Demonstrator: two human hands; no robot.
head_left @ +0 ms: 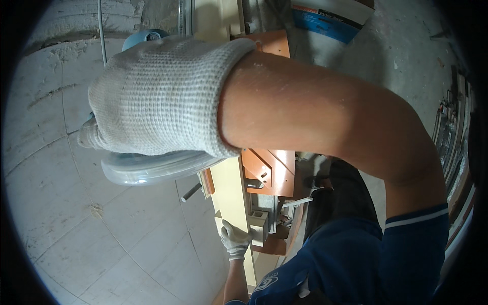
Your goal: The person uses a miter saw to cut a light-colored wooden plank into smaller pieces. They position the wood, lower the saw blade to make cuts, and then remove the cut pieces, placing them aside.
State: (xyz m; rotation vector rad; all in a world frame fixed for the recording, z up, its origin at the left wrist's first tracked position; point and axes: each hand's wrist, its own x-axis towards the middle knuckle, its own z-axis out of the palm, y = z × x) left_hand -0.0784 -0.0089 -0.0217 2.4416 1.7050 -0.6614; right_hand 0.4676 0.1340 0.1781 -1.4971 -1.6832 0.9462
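My right hand (157, 99), in a white knit glove, is closed at the top of a miter saw; the handle itself is hidden under the glove. A teal part of the miter saw (145, 38) shows beyond the hand, and its clear round blade guard (157, 169) below. A long, pale yellow board (227, 185) runs under the saw across its orange base (277, 173). Lower down, my left hand (235, 241), also gloved, grips the board, with its thumb on the top face. My right forearm hides the middle of the saw and board.
Grey wall or floor tiles (127, 229) fill the left side. A blue and white box (328, 20) stands at the upper right, on the concrete floor (401, 56). Long strips of material (457, 127) lie along the right edge. A dark rod (191, 192) sticks out beside the board.
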